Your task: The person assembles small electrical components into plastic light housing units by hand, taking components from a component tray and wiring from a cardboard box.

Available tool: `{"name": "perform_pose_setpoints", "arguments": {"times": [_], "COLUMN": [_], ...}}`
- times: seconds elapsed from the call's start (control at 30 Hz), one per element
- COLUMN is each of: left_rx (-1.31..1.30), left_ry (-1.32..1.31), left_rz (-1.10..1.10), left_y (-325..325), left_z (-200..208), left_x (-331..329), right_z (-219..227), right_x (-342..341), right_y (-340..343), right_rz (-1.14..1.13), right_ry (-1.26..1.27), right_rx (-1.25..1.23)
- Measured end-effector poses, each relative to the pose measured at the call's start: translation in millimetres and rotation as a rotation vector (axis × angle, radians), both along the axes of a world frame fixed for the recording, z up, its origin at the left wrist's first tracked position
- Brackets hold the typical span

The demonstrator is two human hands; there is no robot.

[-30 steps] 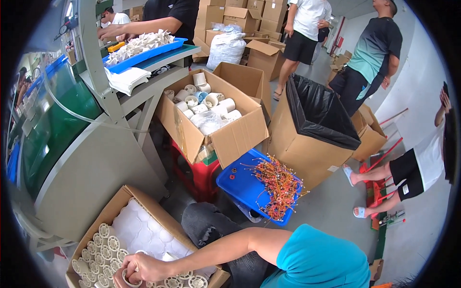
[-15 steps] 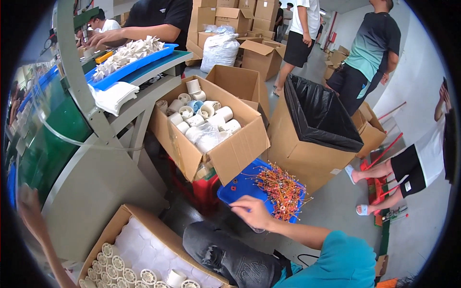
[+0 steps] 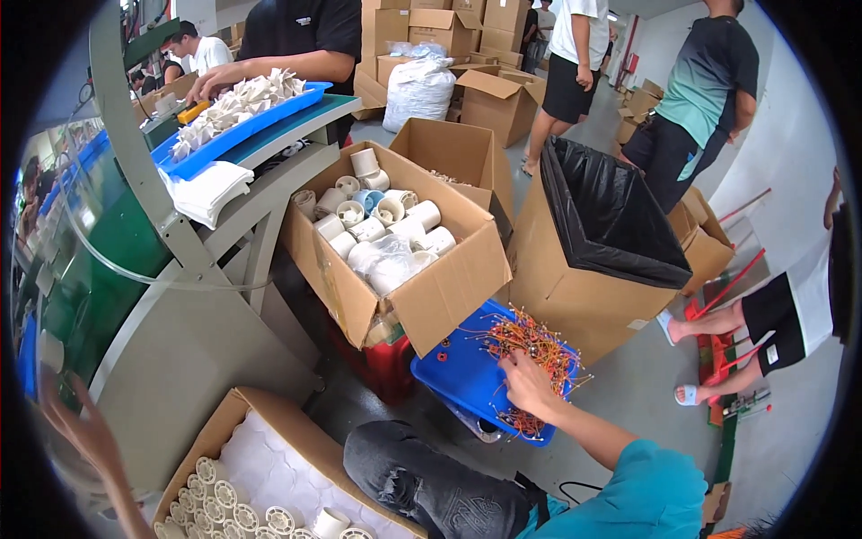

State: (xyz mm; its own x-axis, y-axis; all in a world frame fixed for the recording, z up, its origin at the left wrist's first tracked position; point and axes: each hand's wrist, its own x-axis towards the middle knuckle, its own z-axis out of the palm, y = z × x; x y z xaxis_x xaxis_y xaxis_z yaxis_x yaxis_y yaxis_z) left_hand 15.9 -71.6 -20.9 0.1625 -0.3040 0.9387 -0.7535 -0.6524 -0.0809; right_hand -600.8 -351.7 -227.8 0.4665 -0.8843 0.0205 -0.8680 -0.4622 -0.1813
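My right hand (image 3: 528, 382) reaches into a heap of thin orange and red wires with small round ends (image 3: 530, 346). Its fingers are curled together at the heap's near side, and whatever is between them is hidden. The wires lie in a blue tray (image 3: 449, 370), where a few small red round pieces sit apart at the left. At the far left, my left hand (image 3: 83, 427) is raised beside the green conveyor belt (image 3: 126, 238), its fingers smeared by motion. Just above its fingertips is a pale, blurred piece (image 3: 51, 350); whether they touch is unclear.
An open carton (image 3: 440, 292) of white cylindrical parts stands beyond the tray. Another carton (image 3: 202, 440) with rows of white round parts lies by my leg. A black-lined carton bin (image 3: 620, 225) stands right of centre. Several people are nearby, one working across the bench.
My right hand has moved right from the tray's left edge into the wires. My left hand has dropped slightly and shifted right, with the pale piece now visible above it.
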Motion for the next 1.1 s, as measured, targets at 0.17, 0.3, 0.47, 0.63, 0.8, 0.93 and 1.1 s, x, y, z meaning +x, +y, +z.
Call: {"name": "perform_pose_setpoints", "arguments": {"times": [0.17,0.3,0.47,0.63,0.8,0.93,1.1], "left_rx": [0.715,0.991,0.949,0.844,0.719,0.298,-0.334], "left_ry": [0.639,0.808,0.901,0.946,1.121,1.403,1.718], "left_rz": [-0.515,-0.425,-0.427,-0.456,-0.504,-0.56,-0.666], "left_y": [37,70,74,75,79,83,96], "left_z": [-93,-146,-140,-162,-166,-140,-136], "left_x": [-251,-318,-314,-292,-289,-293,-271], "right_z": [9,2,-9,-7,-8,14,74], "right_x": [2,-1,-2,6,-9,-6,23], "right_y": [-4,-6,-7,-10,3,5,29], "right_rz": [0.03,0.06,0.078,0.044,-0.006,-0.131,0.001], "right_ry": [0.205,0.3,0.314,0.355,0.037,-0.468,-0.982], "right_rx": [0.097,0.118,0.039,0.1,-0.03,0.02,0.031]}}
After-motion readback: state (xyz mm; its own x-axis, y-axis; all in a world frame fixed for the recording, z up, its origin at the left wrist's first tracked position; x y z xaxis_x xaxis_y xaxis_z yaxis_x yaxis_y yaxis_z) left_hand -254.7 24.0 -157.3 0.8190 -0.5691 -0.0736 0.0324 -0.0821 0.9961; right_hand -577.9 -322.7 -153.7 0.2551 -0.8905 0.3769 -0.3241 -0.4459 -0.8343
